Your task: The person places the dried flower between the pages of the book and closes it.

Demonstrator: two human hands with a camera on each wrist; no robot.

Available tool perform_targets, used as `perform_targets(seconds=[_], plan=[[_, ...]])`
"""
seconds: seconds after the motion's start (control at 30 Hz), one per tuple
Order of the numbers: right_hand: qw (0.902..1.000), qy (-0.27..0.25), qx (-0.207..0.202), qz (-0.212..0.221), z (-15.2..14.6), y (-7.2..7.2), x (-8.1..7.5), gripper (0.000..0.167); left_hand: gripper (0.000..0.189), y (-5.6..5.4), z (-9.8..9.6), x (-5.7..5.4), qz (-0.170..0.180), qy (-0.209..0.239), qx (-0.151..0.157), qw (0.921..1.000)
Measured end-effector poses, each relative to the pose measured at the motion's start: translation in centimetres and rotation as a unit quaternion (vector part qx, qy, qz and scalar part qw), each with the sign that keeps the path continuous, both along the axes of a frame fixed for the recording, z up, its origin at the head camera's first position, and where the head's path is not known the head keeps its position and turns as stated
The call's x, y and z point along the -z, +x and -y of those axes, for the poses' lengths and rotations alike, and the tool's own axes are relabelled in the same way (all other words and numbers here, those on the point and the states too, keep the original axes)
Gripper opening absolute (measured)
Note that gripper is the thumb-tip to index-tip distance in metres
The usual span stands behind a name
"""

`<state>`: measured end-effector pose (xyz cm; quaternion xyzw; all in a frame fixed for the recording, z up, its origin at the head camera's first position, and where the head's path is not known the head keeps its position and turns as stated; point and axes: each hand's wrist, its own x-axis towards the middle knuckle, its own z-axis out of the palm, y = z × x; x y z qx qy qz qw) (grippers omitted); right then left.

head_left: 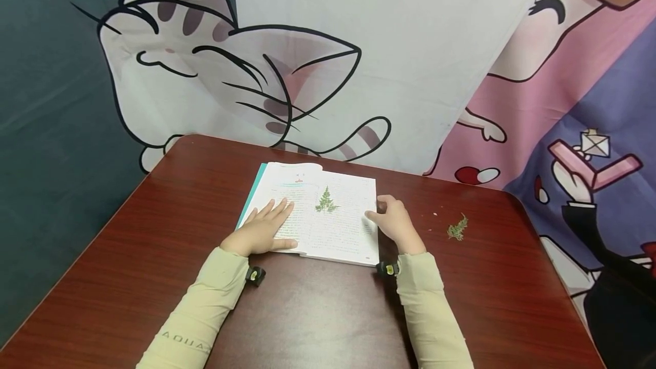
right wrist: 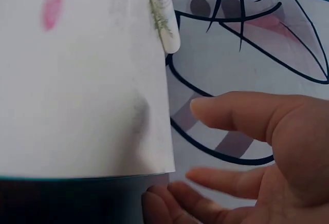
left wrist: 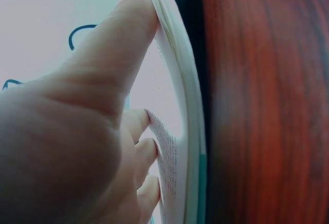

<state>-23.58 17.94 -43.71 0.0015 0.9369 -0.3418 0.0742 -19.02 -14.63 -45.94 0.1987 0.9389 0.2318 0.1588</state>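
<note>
An open book (head_left: 353, 238) with a teal cover edge lies on the table. A flat green leaf sprig (head_left: 326, 201) rests on its right page, near the spine. My left hand (head_left: 260, 230) is spread over the lower left page, fingers straight and thumb along the bottom edge. In the left wrist view the thumb (left wrist: 121, 39) reaches the page's edge. My right hand (head_left: 398, 224) is at the right edge of the book. The right wrist view shows its thumb (right wrist: 231, 112) and fingers parted beside the page corner, with nothing between them.
A second green sprig (head_left: 458, 228) lies on the dark red wooden table (head_left: 318, 306), right of my right hand, with tiny pale scraps near it. A cartoon-printed cloth (head_left: 307, 73) hangs behind the table. A dark-clothed shape (head_left: 620, 312) shows at the far right.
</note>
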Motion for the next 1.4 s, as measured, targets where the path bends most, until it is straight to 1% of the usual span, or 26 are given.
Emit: perform_targets(seconds=[0.13,0.27,0.47,0.6,0.8,1.0,1.17,1.27,1.4], plan=[[0.9990,0.001,0.014,0.042,-0.1,-0.1,0.5,0.070,0.099,0.0,0.1,0.2,0.002,0.007,0.000,1.0000],[0.9983,-0.006,0.011,0.056,-0.2,-0.3,0.8,0.068,0.098,-0.2,0.1,0.4,0.007,0.007,-0.006,0.9999],[0.9983,-0.017,0.005,0.055,-0.2,-0.4,1.2,0.062,0.096,-0.3,0.0,0.4,0.002,0.000,-0.008,1.0000],[0.9980,-0.026,0.007,0.056,-0.3,-0.3,1.3,0.061,0.096,-0.3,-0.1,0.2,0.010,-0.006,-0.008,0.9999],[0.9977,-0.036,0.007,0.056,-0.4,-0.2,1.2,0.061,0.095,-0.1,-0.2,-0.5,0.006,-0.006,-0.006,0.9999],[0.9972,-0.046,0.003,0.059,-0.6,-0.3,1.0,0.062,0.094,-0.1,-0.2,-0.6,0.005,-0.006,-0.008,0.9999],[0.9954,-0.070,0.005,0.066,-0.7,-0.2,0.9,0.062,0.096,0.0,-0.2,-0.6,0.004,-0.001,-0.005,1.0000],[0.9951,-0.079,0.009,0.060,-0.8,-0.1,0.6,0.061,0.097,0.0,-0.1,-0.5,0.004,0.001,-0.002,1.0000],[0.9964,-0.079,0.011,0.026,-0.8,-0.1,0.3,0.055,0.098,-0.1,-0.1,-0.6,0.005,0.001,-0.001,1.0000]])
